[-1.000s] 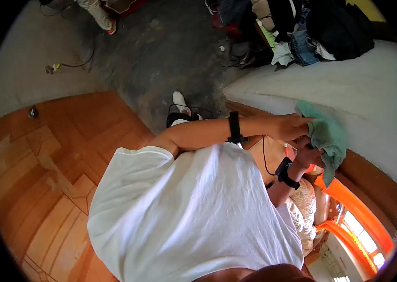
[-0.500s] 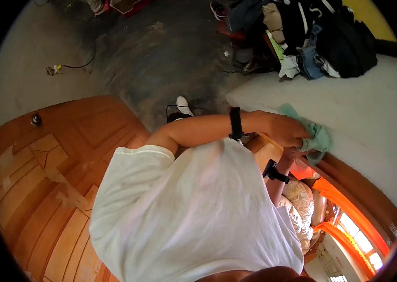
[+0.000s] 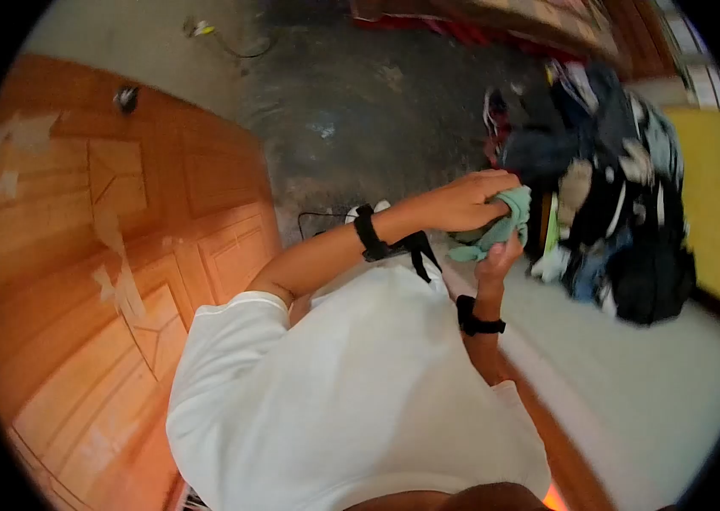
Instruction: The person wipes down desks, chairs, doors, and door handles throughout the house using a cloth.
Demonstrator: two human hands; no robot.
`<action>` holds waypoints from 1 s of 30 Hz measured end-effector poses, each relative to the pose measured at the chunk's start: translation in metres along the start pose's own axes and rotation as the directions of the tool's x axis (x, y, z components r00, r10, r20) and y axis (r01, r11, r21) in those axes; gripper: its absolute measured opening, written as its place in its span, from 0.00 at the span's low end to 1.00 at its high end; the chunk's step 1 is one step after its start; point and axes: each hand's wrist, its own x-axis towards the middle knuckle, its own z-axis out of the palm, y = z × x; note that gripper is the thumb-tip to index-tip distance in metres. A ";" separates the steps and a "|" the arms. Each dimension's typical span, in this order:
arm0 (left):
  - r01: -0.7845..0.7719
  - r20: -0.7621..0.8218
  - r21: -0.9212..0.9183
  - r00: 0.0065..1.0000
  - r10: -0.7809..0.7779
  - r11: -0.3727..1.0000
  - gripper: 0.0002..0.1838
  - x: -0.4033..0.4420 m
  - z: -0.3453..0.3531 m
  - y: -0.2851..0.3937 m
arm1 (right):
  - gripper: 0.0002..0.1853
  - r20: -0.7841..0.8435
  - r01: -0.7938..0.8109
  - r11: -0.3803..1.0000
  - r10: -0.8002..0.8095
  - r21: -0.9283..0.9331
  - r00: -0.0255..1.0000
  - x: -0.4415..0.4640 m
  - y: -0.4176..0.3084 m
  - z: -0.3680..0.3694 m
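Observation:
A pale green cloth [image 3: 509,217] is bunched between my hands in front of my right side. My left hand [image 3: 472,198] reaches across from the left, its fingers closed around the upper part of the cloth. Just below, my right hand [image 3: 501,257] pinches the lower part of it. One end of the cloth hangs toward the left. Black bands are around both wrists. The cloth partly hides the fingers of both hands.
On the left stands a wooden door [image 3: 147,247] with a round knob [image 3: 126,100]. A heap of clothes [image 3: 624,187] lies on the right, beside a yellow panel [image 3: 709,179]. A pale wall [image 3: 624,375] runs along the lower right. Dark floor [image 3: 334,102] stretches ahead.
My view has turned to the right. Both hands have come away from the wooden frame and pale wall, still holding the green cloth, now in the air.

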 end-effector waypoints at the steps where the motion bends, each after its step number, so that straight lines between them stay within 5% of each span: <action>1: -0.002 -0.063 0.031 0.998 0.004 1.000 0.13 0.000 -0.020 -0.001 | 0.30 0.027 0.030 0.993 -0.033 0.112 0.999 0.027 -0.012 0.019; 3: 0.229 -0.160 -0.195 0.952 -0.262 0.954 0.13 -0.005 -0.061 -0.002 | 0.24 0.369 0.133 0.981 -0.074 -0.138 0.926 0.065 -0.023 0.055; 4: 0.332 -0.156 -0.231 0.915 -0.372 0.914 0.14 -0.007 -0.082 -0.004 | 0.24 0.511 -0.001 1.000 0.007 -0.011 0.859 0.097 -0.050 0.081; 5: 0.331 -0.212 -0.222 0.902 -0.376 0.917 0.14 -0.013 -0.102 -0.011 | 0.24 0.543 0.024 0.999 -0.034 0.025 0.839 0.115 -0.050 0.109; 7: 0.303 -0.335 -0.148 0.880 -0.336 0.941 0.15 -0.019 -0.138 -0.030 | 0.22 0.739 -0.178 0.963 -0.032 0.204 0.673 0.148 -0.037 0.156; 8: 0.246 -0.313 -0.330 0.882 -0.351 0.912 0.16 -0.028 -0.157 -0.024 | 0.19 0.728 -0.055 0.980 -0.103 0.190 0.678 0.161 -0.027 0.177; 9: 0.248 -0.299 -0.215 0.904 -0.305 0.945 0.16 -0.037 -0.174 -0.016 | 0.19 0.746 -0.021 0.980 -0.137 0.199 0.652 0.178 -0.021 0.195; 11: 0.234 -0.322 -0.068 0.915 -0.244 0.970 0.16 -0.049 -0.212 0.000 | 0.17 0.735 0.334 0.871 -0.486 0.361 0.474 0.218 -0.023 0.238; 15: 0.354 -0.413 0.016 0.854 -0.316 0.935 0.15 -0.067 -0.257 0.029 | 0.16 0.751 0.360 0.789 -0.599 0.497 0.277 0.254 -0.048 0.306; 17: 0.425 -0.485 0.077 0.806 -0.339 0.902 0.15 -0.084 -0.272 0.032 | 0.18 0.837 0.101 0.852 -0.523 0.513 0.161 0.261 -0.073 0.331; 18: 0.463 -0.598 0.136 0.743 -0.300 0.876 0.14 -0.095 -0.279 0.032 | 0.18 0.838 0.090 0.848 -0.530 0.523 0.131 0.262 -0.076 0.345; 20: 0.517 -0.705 0.175 0.660 -0.260 0.838 0.14 -0.117 -0.288 0.035 | 0.20 0.860 0.331 0.806 -0.509 0.491 -0.036 0.266 -0.083 0.371; 22: 0.422 -0.932 -0.106 0.275 -0.238 0.900 0.15 -0.140 -0.296 0.036 | 0.21 0.799 0.330 0.741 -0.596 0.585 -0.077 0.271 -0.094 0.398; 24: 0.668 -0.997 -0.066 -0.012 -0.077 0.741 0.14 -0.167 -0.318 0.042 | 0.23 0.722 0.322 0.662 -0.682 0.677 -0.117 0.280 -0.109 0.432; 25: 0.674 -0.996 -0.078 -0.031 -0.078 0.735 0.14 -0.184 -0.330 0.039 | 0.23 0.675 0.303 0.622 -0.729 0.722 -0.115 0.285 -0.119 0.450; 27: 0.939 -0.937 -0.013 -0.132 0.325 0.343 0.13 -0.219 -0.349 0.023 | 0.24 0.619 0.268 0.575 -0.776 0.773 -0.121 0.292 -0.136 0.473; 30: 0.977 -0.885 -0.028 -0.122 0.448 0.209 0.16 -0.242 -0.370 0.006 | 0.17 0.757 0.221 0.731 -0.651 0.646 -0.060 0.310 -0.177 0.493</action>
